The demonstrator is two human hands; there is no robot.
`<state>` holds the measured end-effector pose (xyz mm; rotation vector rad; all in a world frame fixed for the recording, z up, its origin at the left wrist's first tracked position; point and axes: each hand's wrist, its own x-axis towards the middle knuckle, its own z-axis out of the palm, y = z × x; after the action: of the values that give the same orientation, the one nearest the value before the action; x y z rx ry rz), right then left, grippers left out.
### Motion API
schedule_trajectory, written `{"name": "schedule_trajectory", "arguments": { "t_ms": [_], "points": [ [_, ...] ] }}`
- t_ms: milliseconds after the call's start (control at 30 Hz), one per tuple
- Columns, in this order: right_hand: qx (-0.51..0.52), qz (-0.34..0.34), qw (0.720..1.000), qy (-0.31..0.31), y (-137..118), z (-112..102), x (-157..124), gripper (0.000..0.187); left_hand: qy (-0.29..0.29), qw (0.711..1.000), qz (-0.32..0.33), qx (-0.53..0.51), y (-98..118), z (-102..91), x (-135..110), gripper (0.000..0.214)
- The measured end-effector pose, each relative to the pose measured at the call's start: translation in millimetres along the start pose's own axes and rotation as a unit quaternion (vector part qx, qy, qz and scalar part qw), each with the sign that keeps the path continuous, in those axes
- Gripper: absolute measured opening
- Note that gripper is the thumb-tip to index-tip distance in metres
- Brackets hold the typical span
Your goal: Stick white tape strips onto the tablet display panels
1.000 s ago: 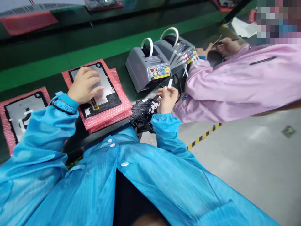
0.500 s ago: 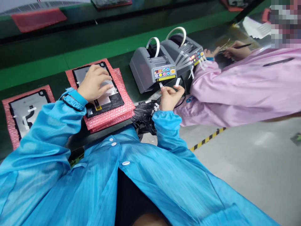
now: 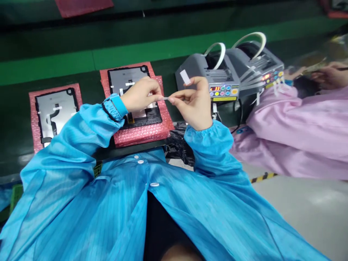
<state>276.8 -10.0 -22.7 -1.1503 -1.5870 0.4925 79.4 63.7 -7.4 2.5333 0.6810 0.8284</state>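
Note:
Between the pinched fingertips of both hands is a short white tape strip (image 3: 166, 98). My left hand (image 3: 143, 93) grips its left end, and my right hand (image 3: 194, 101) the other. A second white tape piece (image 3: 185, 77) sticks up from another finger of my right hand. Below my left hand lies a flat tablet-like panel (image 3: 152, 116), dark-framed with a grey back and white tape bits. Part of it is hidden by that hand. It rests on stacked pink bubble-wrap sheets (image 3: 144, 136).
Another similar panel (image 3: 63, 108) lies on pink bubble wrap at left. Two grey tape dispensers (image 3: 199, 69) stand right of my hands. A co-worker's pink sleeve (image 3: 299, 123) is further right. A black plastic bag (image 3: 182, 146) hangs at the bench edge.
My right hand has come away from the dispenser's front, carrying tape pieces. Both hands now meet at one strip; my left hand moved right over the panel. The view has shifted.

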Motion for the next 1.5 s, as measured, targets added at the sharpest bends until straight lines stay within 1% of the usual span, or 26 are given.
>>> {"name": "schedule_trajectory", "arguments": {
  "t_ms": [67,167,233,367,500,600,700,800,900,1033,1200,1300,1400,1500],
  "points": [
    [0.024,-0.003,1.0,0.004,8.6,2.3,7.8,0.053,0.015,0.999,-0.038,-0.004,-5.4,-1.6,-4.1,0.022],
    [0.052,0.008,0.998,-0.024,21.2,6.8,15.5,0.055,0.023,0.996,-0.083,-0.016,-8.1,-2.8,-6.8,0.021],
    [0.068,0.018,0.997,-0.04,28.1,10.5,19.4,0.058,0.02,0.994,-0.102,-0.026,-7.3,-3.0,-7.0,0.022],
    [0.083,0.029,0.995,-0.048,37.4,17.6,28.2,0.06,0.022,0.99,-0.132,-0.037,-9.5,-0.6,-5.3,0.028],
    [0.075,0.052,0.995,-0.035,43.8,26.5,39.3,0.059,0.038,0.987,-0.155,-0.016,-27.9,9.2,-1.0,0.025],
    [0.073,0.096,0.992,-0.02,48.9,33.6,46.1,0.059,0.053,0.986,-0.158,0.026,-46.2,19.3,2.4,0.022],
    [0.072,0.131,0.989,-0.015,55.1,37.3,49.3,0.058,0.063,0.985,-0.152,0.044,-55.4,26.1,4.0,0.024],
    [0.068,0.137,0.988,-0.01,62.0,37.7,49.8,0.055,0.052,0.983,-0.168,0.055,-52.7,28.1,4.1,0.024],
    [0.055,0.137,0.989,-0.009,67.2,38.0,50.2,0.056,0.04,0.98,-0.186,0.064,-46.4,27.7,3.7,0.025],
    [0.033,0.142,0.989,0.001,69.6,38.5,52.4,0.057,0.036,0.98,-0.185,0.064,-43.6,27.2,3.1,0.024],
    [0.054,0.147,0.987,-0.019,71.3,37.4,56.2,0.058,0.025,0.979,-0.19,0.072,-40.8,27.7,3.0,0.024],
    [0.071,0.149,0.986,-0.027,74.7,39.0,57.1,0.056,0.031,0.977,-0.193,0.089,-39.2,30.8,3.2,0.023],
    [0.087,0.148,0.984,-0.041,78.9,38.7,55.9,0.055,0.049,0.976,-0.188,0.098,-44.5,34.2,2.1,0.022],
    [0.07,0.146,0.985,-0.064,78.2,31.3,54.3,0.058,0.074,0.978,-0.174,0.085,-56.1,29.7,0.5,0.023]
  ]
}}
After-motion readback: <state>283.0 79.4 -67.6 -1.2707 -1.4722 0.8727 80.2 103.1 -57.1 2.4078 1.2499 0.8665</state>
